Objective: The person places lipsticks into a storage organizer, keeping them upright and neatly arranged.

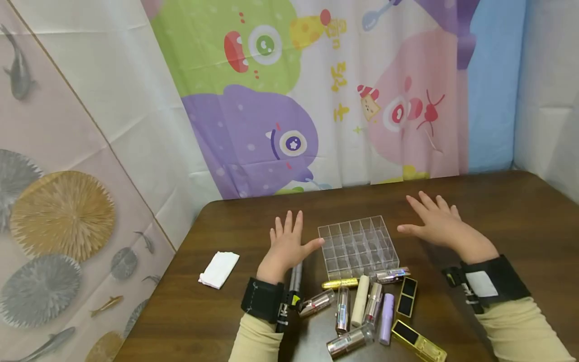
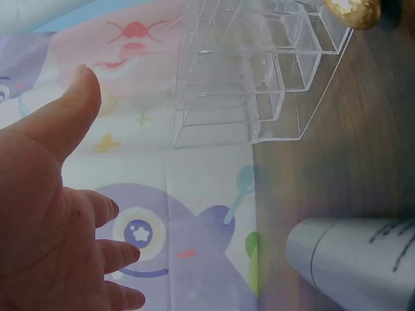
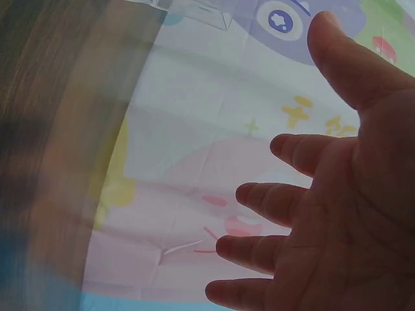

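A clear plastic organizer [image 1: 357,246] with a grid of small compartments sits on the table between the two hands. The left hand [image 1: 285,249] is left of it, fingers spread and nothing held; its thumb points toward the organizer. To the right, the right hand [image 1: 441,226] is likewise spread, with a bare palm in the right wrist view. Nearer the person lie several cosmetic tubes, among them a purple tube [image 1: 386,319], a cream tube [image 1: 360,301] and a gold-and-black case [image 1: 418,342]. A silver tube [image 2: 356,259] shows below the organizer in the left wrist view.
A folded white tissue [image 1: 219,270] lies on the brown table [image 1: 181,322], left of the left hand. A cartoon-print curtain [image 1: 334,100] hangs behind the far edge. Patterned sheeting [image 1: 68,125] stands along the left side.
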`<state>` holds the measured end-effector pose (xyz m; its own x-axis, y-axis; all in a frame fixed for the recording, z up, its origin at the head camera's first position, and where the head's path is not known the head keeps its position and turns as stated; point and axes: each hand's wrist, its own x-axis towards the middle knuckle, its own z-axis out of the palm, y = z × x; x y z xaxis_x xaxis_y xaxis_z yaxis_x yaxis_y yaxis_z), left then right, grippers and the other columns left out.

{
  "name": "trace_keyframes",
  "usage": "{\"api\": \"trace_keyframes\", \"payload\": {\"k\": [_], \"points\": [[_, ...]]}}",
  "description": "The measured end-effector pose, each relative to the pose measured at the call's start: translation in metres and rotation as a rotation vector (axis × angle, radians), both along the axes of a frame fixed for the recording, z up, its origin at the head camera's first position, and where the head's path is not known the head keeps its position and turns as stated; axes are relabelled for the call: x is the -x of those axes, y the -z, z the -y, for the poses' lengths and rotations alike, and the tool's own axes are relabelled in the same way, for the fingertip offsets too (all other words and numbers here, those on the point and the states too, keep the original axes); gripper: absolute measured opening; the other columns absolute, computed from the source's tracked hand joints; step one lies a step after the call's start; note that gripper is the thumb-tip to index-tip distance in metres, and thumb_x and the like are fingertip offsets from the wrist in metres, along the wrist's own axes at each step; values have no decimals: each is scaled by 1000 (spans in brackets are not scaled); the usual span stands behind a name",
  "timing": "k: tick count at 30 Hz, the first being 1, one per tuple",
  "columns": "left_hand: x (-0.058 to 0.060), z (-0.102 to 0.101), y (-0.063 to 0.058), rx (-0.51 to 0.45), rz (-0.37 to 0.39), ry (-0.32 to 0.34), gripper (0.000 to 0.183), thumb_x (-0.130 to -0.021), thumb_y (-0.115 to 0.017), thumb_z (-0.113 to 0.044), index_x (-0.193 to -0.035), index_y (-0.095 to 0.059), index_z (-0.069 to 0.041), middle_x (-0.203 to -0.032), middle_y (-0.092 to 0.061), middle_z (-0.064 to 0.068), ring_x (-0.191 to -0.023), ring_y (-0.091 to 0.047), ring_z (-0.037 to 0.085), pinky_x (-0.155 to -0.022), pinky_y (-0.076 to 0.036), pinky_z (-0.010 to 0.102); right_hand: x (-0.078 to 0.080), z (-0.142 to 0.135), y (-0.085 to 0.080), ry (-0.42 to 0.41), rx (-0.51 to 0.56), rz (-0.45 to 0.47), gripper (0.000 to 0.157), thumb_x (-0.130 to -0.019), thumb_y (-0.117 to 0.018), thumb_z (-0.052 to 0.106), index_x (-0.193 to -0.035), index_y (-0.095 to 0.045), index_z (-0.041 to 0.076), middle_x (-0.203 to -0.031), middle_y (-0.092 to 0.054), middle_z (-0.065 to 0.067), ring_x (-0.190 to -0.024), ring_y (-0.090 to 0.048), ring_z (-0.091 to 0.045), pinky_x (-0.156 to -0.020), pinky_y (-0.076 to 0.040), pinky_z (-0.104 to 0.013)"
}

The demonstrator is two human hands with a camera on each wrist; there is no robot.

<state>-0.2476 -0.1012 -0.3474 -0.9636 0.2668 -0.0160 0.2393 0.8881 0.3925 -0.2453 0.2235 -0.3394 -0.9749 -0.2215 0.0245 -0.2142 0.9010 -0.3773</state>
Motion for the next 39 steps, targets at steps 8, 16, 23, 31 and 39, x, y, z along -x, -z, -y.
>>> {"api": "trace_keyframes", "payload": {"k": [8, 16, 23, 31, 39], "points": [[2, 1, -10, -11, -56, 16, 88, -86, -51, -54, -148, -4, -11, -152, 0, 18, -136, 7, 43, -108, -2, 57, 5, 6, -14, -44, 0, -49, 90, -84, -54, 56, -144, -17, -1, -145, -11, -33, -127, -11, -58, -94, -8, -72], [-22, -17, -57, 184, -177, 165, 32, -90, -57, -22, -117, -56, -4, -110, -61, 12, -102, -57, 25, -87, -45, 36, -15, 33, -59, -275, 88, -154, 64, -84, -66, 26, -133, -40, -5, -131, -46, -25, -119, -45, -38, -96, -35, -52], [-77, -32, -45, 475, -230, 417, 23, -79, -66, -23, -61, -55, -17, -60, -56, -6, -54, -52, 9, -49, -42, 26, -51, 79, -49, -680, -168, -381, 15, -74, -75, 14, -86, -67, 10, -77, -59, 5, -70, -56, -10, -64, -45, -29], [-120, -40, -3, 730, -300, 474, 39, -69, -71, -52, -55, -51, -22, -62, -56, -9, -55, -53, 7, -48, -40, 24, -86, 103, -3, -784, -458, -475, 23, -62, -78, 19, -60, -55, 24, -58, -46, 13, -56, -36, -7, -66, -30, -27], [-137, -45, 23, 801, -349, 531, 31, -65, -73, -47, -55, -55, -24, -59, -56, -12, -54, -51, 5, -47, -36, 24, -107, 117, 26, -789, -622, -467, 19, -63, -76, 42, -65, -64, 27, -67, -57, 12, -63, -46, -9, -79, -37, -37]]}}
